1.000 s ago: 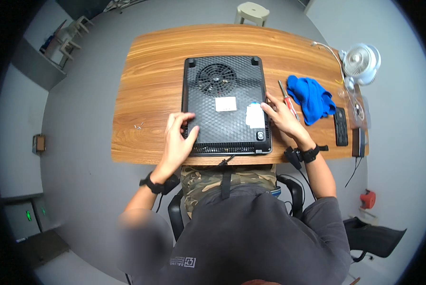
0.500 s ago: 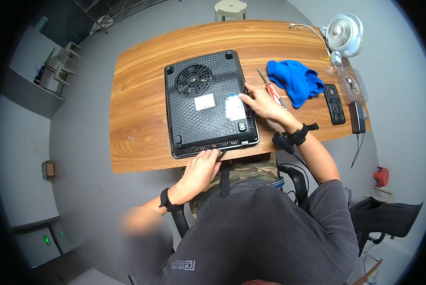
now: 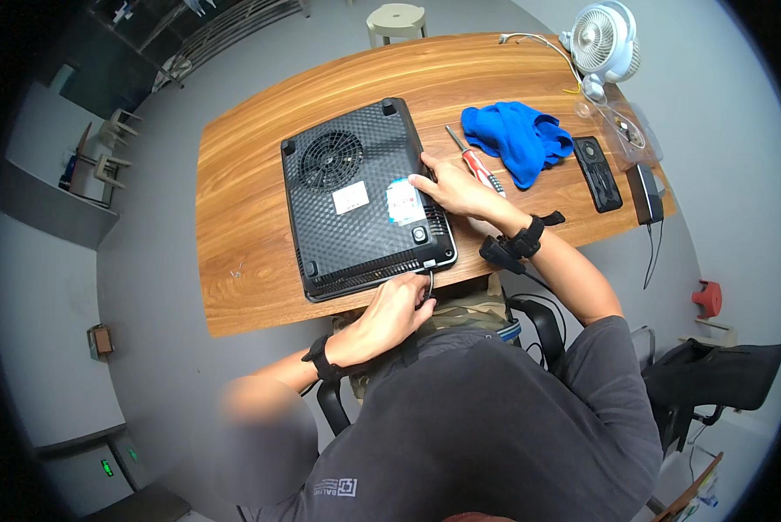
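Observation:
A black induction cooker point(image 3: 360, 235) lies upside down on the wooden table, showing its round fan grille point(image 3: 330, 160), corner feet and two labels. My right hand point(image 3: 451, 187) grips its right edge, thumb on the underside and fingers down along the side. At the cooker's near edge, my left hand point(image 3: 396, 309) has its fingers closed round a dark cord point(image 3: 431, 283) that comes out by the vent slots. Part of the cord is hidden by the fingers. Right of the cooker lies a screwdriver point(image 3: 475, 160) with a red and white handle.
Beyond the screwdriver is a crumpled blue cloth point(image 3: 521, 139). A black phone-like case point(image 3: 597, 174), a power adapter point(image 3: 644, 193), a clear plastic box point(image 3: 638, 130) and a white fan point(image 3: 603, 48) line the right side. Small screws point(image 3: 237, 271) lie on the table's left.
My left hand has moved right along the cooker's near edge to the cord. The cooker appears slightly turned, with the whole view shifted; my right hand keeps its place on the edge.

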Motion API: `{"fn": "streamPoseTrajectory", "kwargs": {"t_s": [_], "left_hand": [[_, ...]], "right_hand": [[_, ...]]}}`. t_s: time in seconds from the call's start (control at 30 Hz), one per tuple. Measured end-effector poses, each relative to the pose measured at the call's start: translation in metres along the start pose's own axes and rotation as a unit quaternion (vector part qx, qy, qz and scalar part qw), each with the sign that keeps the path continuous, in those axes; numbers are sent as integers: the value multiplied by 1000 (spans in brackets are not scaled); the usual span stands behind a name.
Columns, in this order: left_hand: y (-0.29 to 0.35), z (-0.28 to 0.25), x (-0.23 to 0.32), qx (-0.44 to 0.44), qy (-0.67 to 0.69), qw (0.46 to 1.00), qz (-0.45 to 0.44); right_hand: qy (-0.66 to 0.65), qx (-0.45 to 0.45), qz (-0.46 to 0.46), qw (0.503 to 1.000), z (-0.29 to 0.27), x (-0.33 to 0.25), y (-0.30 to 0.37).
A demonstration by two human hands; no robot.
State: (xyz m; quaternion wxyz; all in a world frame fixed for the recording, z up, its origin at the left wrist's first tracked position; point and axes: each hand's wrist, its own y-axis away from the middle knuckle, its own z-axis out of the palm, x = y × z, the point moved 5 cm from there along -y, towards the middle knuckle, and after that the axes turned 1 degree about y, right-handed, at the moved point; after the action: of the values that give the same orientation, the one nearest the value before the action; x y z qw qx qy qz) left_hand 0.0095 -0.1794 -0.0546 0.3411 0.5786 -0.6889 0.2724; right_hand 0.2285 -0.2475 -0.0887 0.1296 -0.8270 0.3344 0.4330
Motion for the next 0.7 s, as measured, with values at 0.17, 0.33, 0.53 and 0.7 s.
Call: {"fn": "streamPoseTrajectory", "kwargs": {"t_s": [0.17, 0.33, 0.53, 0.7], "left_hand": [[-9, -8, 4, -17, 2, 999, -31], [-10, -18, -4, -24, 77, 990, -113], [-20, -21, -3, -66, 48, 992, -95], [-18, -18, -8, -64, 27, 994, -86]], "right_hand": [[35, 25, 14, 999, 0, -7, 6], [173, 12, 43, 984, -1, -23, 8], [141, 14, 44, 989, -2, -13, 5], [288, -6, 29, 957, 0, -32, 10]]}}
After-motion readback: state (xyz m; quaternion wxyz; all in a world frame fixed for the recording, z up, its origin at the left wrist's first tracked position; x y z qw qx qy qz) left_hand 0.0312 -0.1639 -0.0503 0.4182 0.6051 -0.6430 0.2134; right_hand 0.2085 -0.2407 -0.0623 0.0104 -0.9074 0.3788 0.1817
